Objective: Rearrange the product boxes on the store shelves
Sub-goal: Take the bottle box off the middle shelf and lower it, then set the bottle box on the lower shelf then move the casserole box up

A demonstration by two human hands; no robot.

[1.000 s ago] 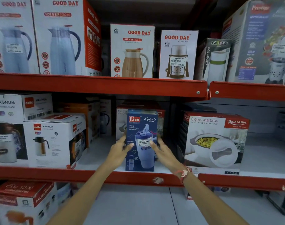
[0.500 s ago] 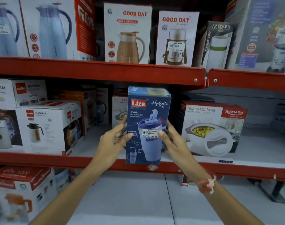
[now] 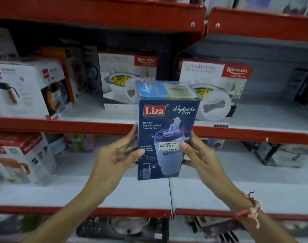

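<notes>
Far left, middle shelf (image 3: 62,124): white flask box (image 3: 25,88) w/ a black-and-copper jug pic, orange box (image 3: 69,71) just behind it. Below that, on the lower shelf (image 3: 79,192), a red-topped white box (image 3: 20,158) w/ an orange jug pic, blurred.

Left hand (image 3: 114,158) wraps the left side of the blue Liza box (image 3: 160,135), thumb on the front face, fingers behind. Box is upright, held in the air in front of the middle shelf's red edge, not touching any shelf. Front reads "Hydrate Pro", tumbler pic, white price sticker (image 3: 168,146) mid-face.

Behind it, 2 Sigma Marbella casserole boxes on the middle shelf: one at back (image 3: 121,72) left of ctr, other (image 3: 218,81) nearer the edge, right of the blue box.

Right hand (image 3: 198,158) clasps the box's right side, thumb tip at the sticker's edge. Red thread band (image 3: 249,209) on that wrist.

Far right of the middle shelf: dark item (image 3: 305,88), too blurred to ID.
</notes>
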